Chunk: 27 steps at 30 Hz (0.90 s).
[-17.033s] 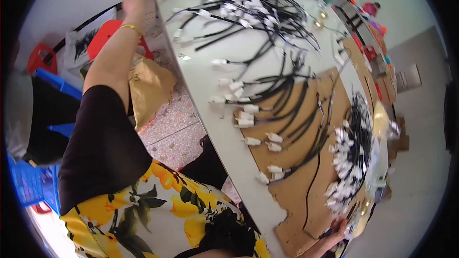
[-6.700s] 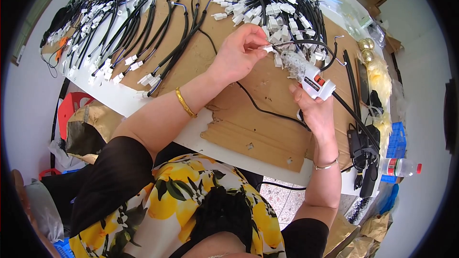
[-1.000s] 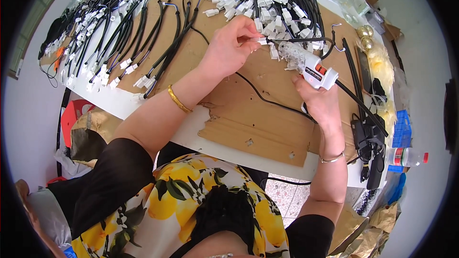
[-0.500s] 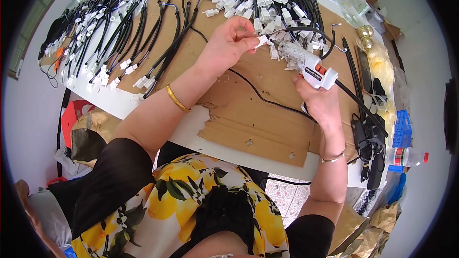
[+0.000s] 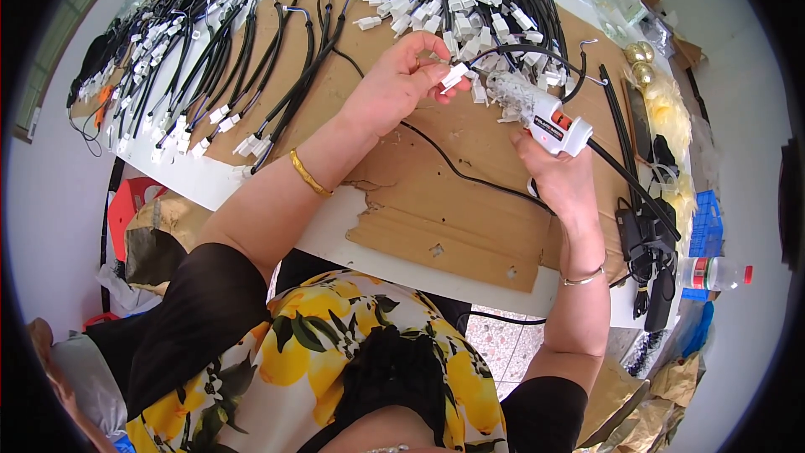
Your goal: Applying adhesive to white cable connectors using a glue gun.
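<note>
Between the thumb and fingers of my left hand (image 5: pixel 401 88) is a small white plastic connector (image 5: pixel 454 76). A black sleeved cable (image 5: pixel 518 49) runs from it toward the right. My right hand (image 5: pixel 562 174) is wrapped round the grip of a white hot glue gun (image 5: pixel 553 127). Its nozzle end, coated in clear clumped glue, points left and sits just right of the connector, apart from it. From the gun's back a black glue stick (image 5: pixel 633 186) sticks out. Beyond my hands lies a pile of black cables with white connectors (image 5: pixel 478 10).
Under my hands is a brown cardboard sheet (image 5: pixel 453 226) on the white table. More cable harnesses (image 5: pixel 201 59) lie in rows at the left. Long black sticks (image 5: pixel 619 117), black power adapters (image 5: pixel 646 243) and a plastic bottle (image 5: pixel 713 274) are at the right. A black cord (image 5: pixel 453 164) crosses the cardboard.
The white connector in my left hand has turned slightly, showing more of its face, and the left hand has shifted a little. My right hand and the glue gun have hardly moved.
</note>
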Tool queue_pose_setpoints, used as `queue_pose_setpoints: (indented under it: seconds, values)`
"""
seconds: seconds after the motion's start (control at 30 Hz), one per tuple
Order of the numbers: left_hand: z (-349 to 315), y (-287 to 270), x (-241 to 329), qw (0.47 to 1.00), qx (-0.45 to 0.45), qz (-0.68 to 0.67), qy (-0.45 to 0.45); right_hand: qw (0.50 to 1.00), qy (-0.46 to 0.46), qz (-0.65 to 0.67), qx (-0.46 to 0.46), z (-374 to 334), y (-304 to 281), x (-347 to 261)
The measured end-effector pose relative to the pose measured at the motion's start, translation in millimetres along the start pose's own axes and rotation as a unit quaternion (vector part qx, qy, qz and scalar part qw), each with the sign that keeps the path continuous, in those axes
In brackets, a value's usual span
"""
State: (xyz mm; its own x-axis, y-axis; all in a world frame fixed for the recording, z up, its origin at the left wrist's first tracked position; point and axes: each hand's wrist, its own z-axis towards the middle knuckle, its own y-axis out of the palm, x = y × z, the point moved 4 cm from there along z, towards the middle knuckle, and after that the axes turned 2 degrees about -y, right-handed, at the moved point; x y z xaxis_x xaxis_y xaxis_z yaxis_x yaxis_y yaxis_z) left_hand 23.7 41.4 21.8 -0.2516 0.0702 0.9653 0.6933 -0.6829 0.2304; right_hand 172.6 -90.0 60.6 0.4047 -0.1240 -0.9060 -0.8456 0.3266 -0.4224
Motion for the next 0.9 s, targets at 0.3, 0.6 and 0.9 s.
queue_pose_setpoints:
  seconds: [0.3,0.6,0.9]
  values:
    - [0.7,2.0,-0.2,1.000,-0.004,0.014,-0.012,1.000,-0.004,-0.009,0.000,0.5,-1.3,-1.5]
    - [0.2,2.1,2.0,0.998,-0.015,0.059,0.020,1.000,-0.008,-0.016,0.003,-0.5,-1.2,-0.3]
    - [3.0,0.3,0.5,0.994,-0.009,0.095,0.050,1.000,-0.007,-0.014,-0.001,-1.1,-1.7,-3.0]
